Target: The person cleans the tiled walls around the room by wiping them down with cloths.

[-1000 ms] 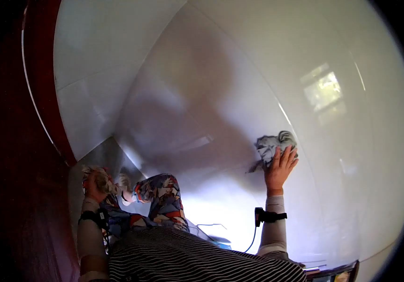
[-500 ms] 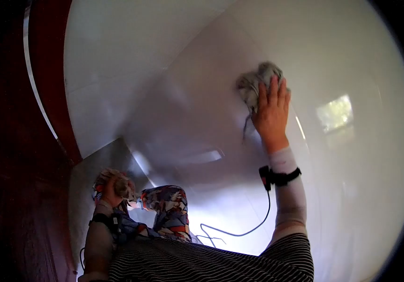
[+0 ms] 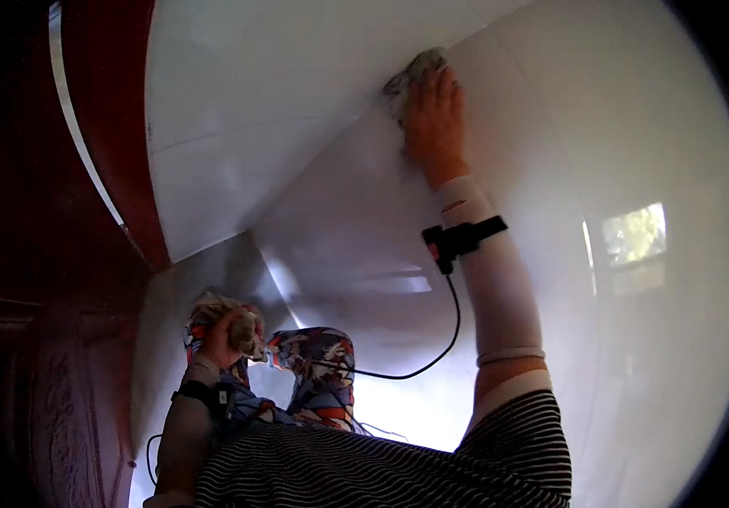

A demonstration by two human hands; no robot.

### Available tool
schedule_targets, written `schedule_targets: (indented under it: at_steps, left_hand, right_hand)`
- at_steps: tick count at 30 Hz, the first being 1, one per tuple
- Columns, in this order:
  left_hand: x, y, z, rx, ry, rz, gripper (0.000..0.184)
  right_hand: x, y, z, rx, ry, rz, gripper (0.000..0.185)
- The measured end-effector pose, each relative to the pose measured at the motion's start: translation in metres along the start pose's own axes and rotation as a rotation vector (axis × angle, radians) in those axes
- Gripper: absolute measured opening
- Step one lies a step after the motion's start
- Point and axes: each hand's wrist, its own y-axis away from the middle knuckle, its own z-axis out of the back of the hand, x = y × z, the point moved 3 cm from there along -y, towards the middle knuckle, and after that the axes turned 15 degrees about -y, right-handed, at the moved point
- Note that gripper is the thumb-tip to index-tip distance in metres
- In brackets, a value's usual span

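Observation:
High on the glossy white wall (image 3: 500, 169), close to the corner line, my right hand (image 3: 436, 127) presses a grey, crumpled rag (image 3: 408, 83) against the surface. Its fingers lie stretched over the rag. Low on the left, my left hand (image 3: 222, 339) is closed around a bunched beige-brown cloth (image 3: 248, 336), above my knee in patterned trousers (image 3: 318, 360). Part of that cloth also shows beyond the fingers. The palms of both hands are hidden.
A second white wall (image 3: 237, 102) meets the first at a corner. To the left stands a dark red carved door (image 3: 68, 398) with its frame. Grey floor (image 3: 212, 271) shows below the corner. A black cable (image 3: 445, 339) hangs from the band on my right forearm.
My right hand and the rag have slid up and left along the wall to the corner line. My left hand still grips its cloth; the view has shifted slightly.

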Motion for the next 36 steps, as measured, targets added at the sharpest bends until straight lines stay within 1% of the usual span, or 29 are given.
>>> schedule_targets:
  at_steps: [2,3,4,5,6,8,10,11,12,13,14,15,17,20,21,23,24,26,27,28,29,30,31,32,34,35,36]
  left_hand:
    - [0.011,0.013,-0.001,0.015,-0.029,0.011,0.027]
    - [0.019,0.021,-0.003,0.036,-0.054,0.029,0.027]
    - [0.027,0.03,-0.006,0.03,-0.06,0.023,0.027]
    - [0.036,0.04,-0.009,-0.052,-0.114,0.01,0.027]
    - [0.043,0.051,-0.014,-0.14,-0.149,0.003,0.027]
    - [0.044,0.065,-0.016,-0.189,-0.294,-0.059,0.028]
    - [0.064,0.059,0.017,0.233,0.06,0.005,0.049]
    - [0.064,0.057,0.024,0.234,0.073,0.016,0.049]
    - [0.069,0.057,0.028,0.19,0.188,0.054,0.049]
    - [0.083,0.067,0.024,0.116,0.354,0.11,0.05]
    - [-0.012,-0.014,0.05,0.08,0.423,0.167,0.05]
    - [-0.025,-0.009,0.029,-0.101,0.103,0.069,0.042]
    - [-0.036,-0.009,0.018,-0.267,-0.213,-0.026,0.037]
    - [-0.03,-0.014,0.035,-0.143,0.13,0.122,0.036]
    - [-0.034,-0.015,0.032,-0.128,0.055,0.113,0.034]
    - [-0.041,-0.021,0.027,-0.144,0.076,0.118,0.034]
    - [-0.04,-0.021,0.027,-0.167,0.095,0.119,0.034]
    - [-0.034,-0.025,0.032,-0.106,0.081,0.159,0.035]
    - [-0.036,-0.025,0.03,-0.125,0.099,0.173,0.035]
    - [-0.037,-0.026,0.03,-0.144,0.116,0.184,0.035]
    - [-0.038,-0.033,0.036,-0.099,0.088,0.151,0.035]
    - [-0.036,-0.036,0.035,-0.092,0.09,0.141,0.035]
    - [-0.035,-0.037,0.037,-0.113,0.13,0.142,0.035]
    - [-0.034,-0.038,0.04,-0.135,0.169,0.141,0.036]
    - [-0.035,-0.037,0.039,-0.119,0.159,0.128,0.035]
    - [-0.035,-0.037,0.038,-0.103,0.147,0.126,0.034]
    - [-0.036,-0.036,0.036,-0.105,0.146,0.123,0.034]
  right_hand:
    - [0.027,0.032,-0.013,0.093,-0.008,-0.007,0.049]
    - [0.04,0.05,-0.017,0.086,-0.015,-0.009,0.049]
    - [0.054,0.069,-0.022,0.148,-0.03,0.023,0.049]
    - [0.065,0.088,-0.026,0.21,-0.045,0.058,0.048]
    - [0.077,0.102,-0.031,0.214,-0.055,0.075,0.048]
    - [0.099,0.122,-0.037,0.362,-0.165,0.228,0.048]
    - [0.107,0.136,-0.03,0.433,-0.183,0.248,0.048]
    - [0.106,0.141,-0.027,0.42,-0.212,0.251,0.048]
    - [0.102,0.15,-0.02,0.411,-0.24,0.259,0.049]
    - [0.1,0.161,-0.012,0.473,-0.249,0.307,0.049]
    - [0.128,0.08,-0.106,0.576,-0.308,0.293,0.048]
    - [0.113,0.098,-0.092,0.597,-0.34,0.245,0.048]
    - [0.081,0.14,-0.052,0.523,-0.32,0.201,0.046]
    - [0.036,0.209,0.004,0.566,-0.246,0.063,0.047]
    - [0.022,0.233,0.025,0.576,-0.201,0.025,0.047]
    - [-0.006,0.287,0.055,0.457,-0.144,-0.03,0.043]
    - [-0.02,0.313,0.069,0.462,-0.09,-0.042,0.044]
    - [-0.037,0.352,0.105,0.472,-0.023,-0.059,0.045]
    - [-0.043,0.366,0.119,0.565,0.03,-0.155,0.047]
    - [-0.048,0.375,0.13,0.653,0.082,-0.252,0.049]
    - [-0.047,0.377,0.133,0.65,0.091,-0.251,0.049]
    - [-0.049,0.375,0.14,0.642,0.148,-0.268,0.054]
    - [-0.05,0.372,0.142,0.636,0.199,-0.284,0.059]
    - [-0.051,0.367,0.139,0.625,0.196,-0.279,0.059]
    - [-0.051,0.343,0.131,0.519,0.151,-0.425,0.066]
    - [-0.055,0.328,0.12,0.403,0.164,-0.369,0.071]
    - [-0.055,0.304,0.115,0.398,0.118,-0.403,0.071]
